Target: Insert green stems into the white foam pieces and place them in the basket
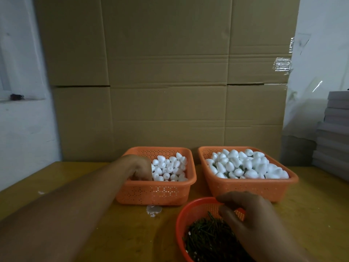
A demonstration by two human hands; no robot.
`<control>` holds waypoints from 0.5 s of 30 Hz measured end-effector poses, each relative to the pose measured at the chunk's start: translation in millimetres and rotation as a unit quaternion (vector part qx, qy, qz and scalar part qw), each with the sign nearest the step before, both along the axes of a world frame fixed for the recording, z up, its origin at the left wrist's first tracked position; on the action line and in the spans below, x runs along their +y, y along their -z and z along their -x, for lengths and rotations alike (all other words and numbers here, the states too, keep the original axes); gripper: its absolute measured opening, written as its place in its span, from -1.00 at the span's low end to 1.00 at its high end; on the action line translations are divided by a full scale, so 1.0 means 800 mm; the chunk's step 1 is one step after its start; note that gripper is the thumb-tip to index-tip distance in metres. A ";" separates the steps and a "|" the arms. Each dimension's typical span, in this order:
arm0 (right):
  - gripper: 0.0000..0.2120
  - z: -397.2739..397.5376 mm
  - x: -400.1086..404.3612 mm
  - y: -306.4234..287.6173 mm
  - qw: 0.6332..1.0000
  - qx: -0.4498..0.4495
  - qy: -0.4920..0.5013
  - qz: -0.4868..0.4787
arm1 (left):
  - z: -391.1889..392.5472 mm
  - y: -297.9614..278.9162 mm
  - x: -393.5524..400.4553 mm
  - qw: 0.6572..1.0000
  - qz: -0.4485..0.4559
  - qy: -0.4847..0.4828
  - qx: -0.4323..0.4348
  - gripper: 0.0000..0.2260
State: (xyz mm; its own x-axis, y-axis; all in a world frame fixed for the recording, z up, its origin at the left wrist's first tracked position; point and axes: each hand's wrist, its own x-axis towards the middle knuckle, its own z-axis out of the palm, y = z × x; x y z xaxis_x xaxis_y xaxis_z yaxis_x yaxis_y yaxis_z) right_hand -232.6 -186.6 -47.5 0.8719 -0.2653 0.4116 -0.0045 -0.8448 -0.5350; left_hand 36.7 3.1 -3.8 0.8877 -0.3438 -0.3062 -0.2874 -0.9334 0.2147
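Observation:
The left orange basket (156,193) holds loose white foam pieces (170,168). My left hand (140,168) reaches into its left side with the fingers pointing down among the pieces, and the fingertips are hidden. The right orange basket (251,188) is heaped with white foam pieces (245,164), with green stems showing between them. A round red basket (186,214) at the front holds a pile of green stems (207,237). My right hand (249,218) hovers over its far rim with curled fingers just above the stems. Whether it pinches a stem is unclear.
All the baskets stand on a yellow wooden table (94,224). A tall cardboard sheet (166,82) stands upright right behind them. A white foam scrap (154,209) lies in front of the left basket. Stacked grey boxes (334,137) sit at the far right.

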 end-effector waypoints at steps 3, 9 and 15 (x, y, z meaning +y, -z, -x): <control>-0.79 0.001 0.002 -0.001 1.000 0.006 -0.003 0.003 | 0.000 -0.001 0.000 0.999 0.044 0.014 -0.030 -0.69; -0.78 0.002 0.002 -0.003 1.000 0.017 -0.013 0.019 | 0.031 -0.012 -0.009 0.961 0.249 0.072 -0.098 -0.62; -0.75 0.004 0.001 -0.004 0.999 0.020 -0.026 0.033 | 0.093 -0.015 -0.013 0.904 0.381 0.145 -0.129 -0.66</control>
